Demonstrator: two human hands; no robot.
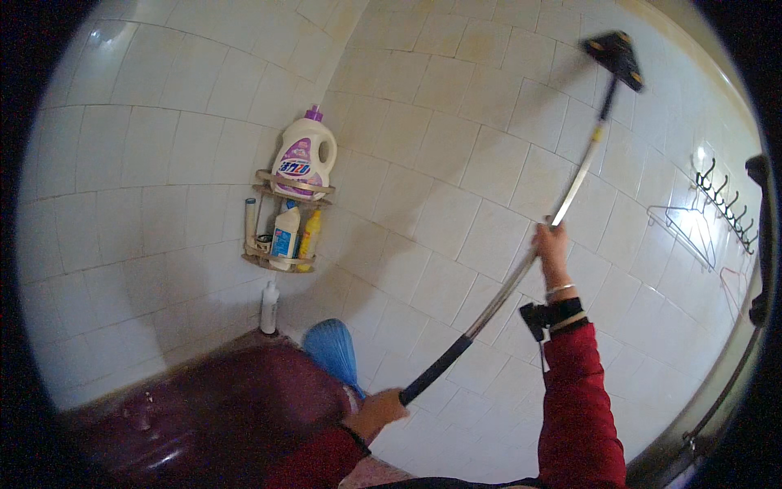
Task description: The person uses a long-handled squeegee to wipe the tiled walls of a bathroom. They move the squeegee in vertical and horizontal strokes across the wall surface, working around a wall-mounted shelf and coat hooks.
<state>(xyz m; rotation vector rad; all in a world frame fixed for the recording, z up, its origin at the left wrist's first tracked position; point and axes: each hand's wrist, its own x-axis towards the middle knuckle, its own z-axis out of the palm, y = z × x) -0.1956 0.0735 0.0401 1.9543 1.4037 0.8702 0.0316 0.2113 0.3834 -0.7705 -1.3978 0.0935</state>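
As left grip [380,412] and right grip [552,248] clasp mop [503,298], long axis diagonal, head [617,59] up-right

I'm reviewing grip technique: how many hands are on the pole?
2: the left hand at the dark lower grip of the pole, the right hand farther up its silvery section. No other hand shows.

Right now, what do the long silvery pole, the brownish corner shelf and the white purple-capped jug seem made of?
The long silvery pole: probably metal, smooth and shiny, from its bright sheen; its dark lower grip could be foam or rubber, looking dull.
The brownish corner shelf: perhaps metal, its rails faintly glossy.
The white purple-capped jug: most likely plastic, smooth with a moulded handle.
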